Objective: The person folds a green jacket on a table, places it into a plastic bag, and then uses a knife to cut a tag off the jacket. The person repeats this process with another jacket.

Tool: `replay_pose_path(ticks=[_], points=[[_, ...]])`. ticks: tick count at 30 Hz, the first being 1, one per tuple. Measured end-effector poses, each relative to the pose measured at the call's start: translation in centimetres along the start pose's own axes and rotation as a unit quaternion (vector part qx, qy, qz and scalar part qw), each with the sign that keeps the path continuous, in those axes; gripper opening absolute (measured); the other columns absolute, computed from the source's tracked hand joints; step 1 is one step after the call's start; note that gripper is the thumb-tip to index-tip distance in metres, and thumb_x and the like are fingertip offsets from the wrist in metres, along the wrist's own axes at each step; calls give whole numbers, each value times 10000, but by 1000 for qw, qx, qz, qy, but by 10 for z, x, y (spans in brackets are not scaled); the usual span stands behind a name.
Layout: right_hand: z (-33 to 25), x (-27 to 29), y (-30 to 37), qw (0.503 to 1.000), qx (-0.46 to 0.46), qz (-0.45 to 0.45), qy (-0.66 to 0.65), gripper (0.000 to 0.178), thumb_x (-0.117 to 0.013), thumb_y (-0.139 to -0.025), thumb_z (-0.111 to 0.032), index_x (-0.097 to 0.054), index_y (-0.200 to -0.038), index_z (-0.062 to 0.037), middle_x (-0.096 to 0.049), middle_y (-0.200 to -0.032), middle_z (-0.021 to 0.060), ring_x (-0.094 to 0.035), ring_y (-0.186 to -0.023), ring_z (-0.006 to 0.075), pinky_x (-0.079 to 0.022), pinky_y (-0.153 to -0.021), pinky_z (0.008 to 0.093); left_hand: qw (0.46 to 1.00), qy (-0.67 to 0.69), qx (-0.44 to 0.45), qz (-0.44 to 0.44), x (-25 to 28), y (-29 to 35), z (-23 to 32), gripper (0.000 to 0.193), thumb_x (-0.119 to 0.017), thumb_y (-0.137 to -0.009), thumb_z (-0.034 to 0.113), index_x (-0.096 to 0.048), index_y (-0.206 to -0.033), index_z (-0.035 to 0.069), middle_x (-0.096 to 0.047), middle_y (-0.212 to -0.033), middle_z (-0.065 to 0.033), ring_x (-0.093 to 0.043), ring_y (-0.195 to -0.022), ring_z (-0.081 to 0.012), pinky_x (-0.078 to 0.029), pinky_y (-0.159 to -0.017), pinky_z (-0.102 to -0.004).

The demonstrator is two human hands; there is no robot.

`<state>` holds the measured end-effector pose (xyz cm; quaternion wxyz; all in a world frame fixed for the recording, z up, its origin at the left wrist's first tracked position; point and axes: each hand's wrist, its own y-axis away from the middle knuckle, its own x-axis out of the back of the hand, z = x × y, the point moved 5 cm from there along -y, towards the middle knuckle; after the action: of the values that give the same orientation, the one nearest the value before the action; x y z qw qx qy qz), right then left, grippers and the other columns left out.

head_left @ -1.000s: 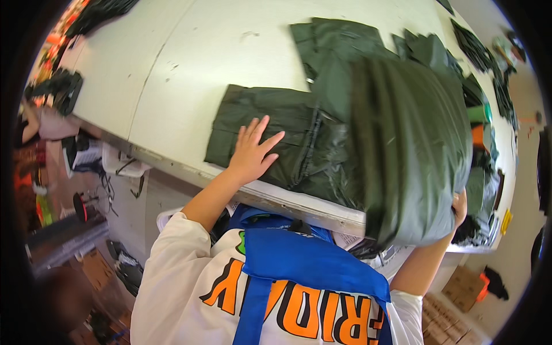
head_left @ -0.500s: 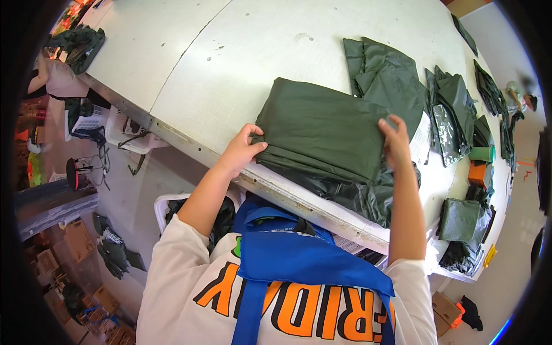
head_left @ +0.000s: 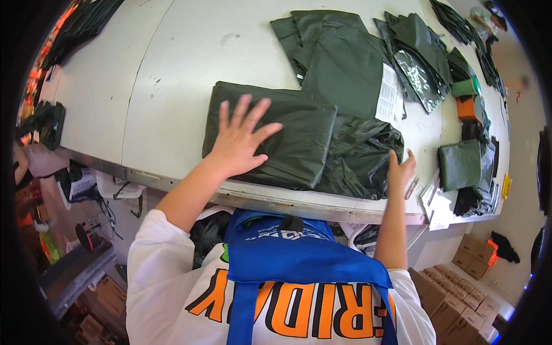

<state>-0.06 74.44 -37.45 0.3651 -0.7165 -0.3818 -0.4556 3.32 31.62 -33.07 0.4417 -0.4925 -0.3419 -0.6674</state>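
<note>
A folded dark green garment of thin, shiny fabric (head_left: 299, 135) lies along the near edge of the table. My left hand (head_left: 238, 141) rests flat on its left half, fingers spread. Joined to or lying against its right side is a crumpled dark green part (head_left: 363, 158); whether it is the same piece I cannot tell. At its right edge is my right hand (head_left: 401, 171), thumb and forefinger apart, with nothing visible between them. Beyond lies a larger green garment (head_left: 345, 69) with a white printed sheet (head_left: 390, 95) at its right side.
Green pieces in clear plastic (head_left: 422, 75) lie at the far right. Nearer are a green tape roll (head_left: 466, 87), an orange box (head_left: 468, 108) and a folded green stack (head_left: 460, 165). White papers (head_left: 440, 208) sit by the table edge (head_left: 345, 214). Cartons (head_left: 460, 299) stand below right.
The folded garment has shifted left and now lies flatter. My left hand has gone from pinching its left edge to lying spread on top; my right hand has moved off its right corner.
</note>
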Motion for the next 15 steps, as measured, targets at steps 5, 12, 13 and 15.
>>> replay_pose_path(ticks=[5, 12, 13, 15], points=[[73, -21, -11, 825, -278, -343, -353, 599, -727, -737, -218, -484, -1203, 68, -612, -1043, 183, -601, -965, 277, -476, -863, 390, 939, -75, -270, -199, -8, -67, 47, 943, -813, -593, 373, -326, -1398, 438, -90, -1554, -30, -50, -1425, -340, -57, -1079, -661], [-43, 73, -131, 855, -85, -322, -397, 383, -706, -706, -122, -594, -1047, 14, -655, -924, 127, -647, -806, 228, -533, -768, 365, 970, -54, -123, -203, -41, -99, 86, 940, -767, -615, 505, -290, -1420, 415, -121, -1540, -96, -118, -1392, -413, -182, -1000, -715], [-55, 85, -161, 879, -22, -325, -349, 389, -698, -713, -137, -594, -1056, 13, -655, -920, 129, -649, -795, 224, -539, -755, 362, 981, -69, -110, -143, -53, -107, 104, 909, -722, -651, 554, -282, -1429, 391, -147, -1524, -147, -167, -1359, -456, -222, -966, -716], [-100, 115, -176, 886, 69, -342, -306, 400, -682, -728, -170, -587, -1069, 16, -655, -925, 123, -651, -812, 206, -539, -734, 340, 986, -69, -66, -137, -60, -131, 142, 928, -690, -659, 597, -286, -1444, 309, -216, -1491, -190, -208, -1319, -492, -215, -961, -713]])
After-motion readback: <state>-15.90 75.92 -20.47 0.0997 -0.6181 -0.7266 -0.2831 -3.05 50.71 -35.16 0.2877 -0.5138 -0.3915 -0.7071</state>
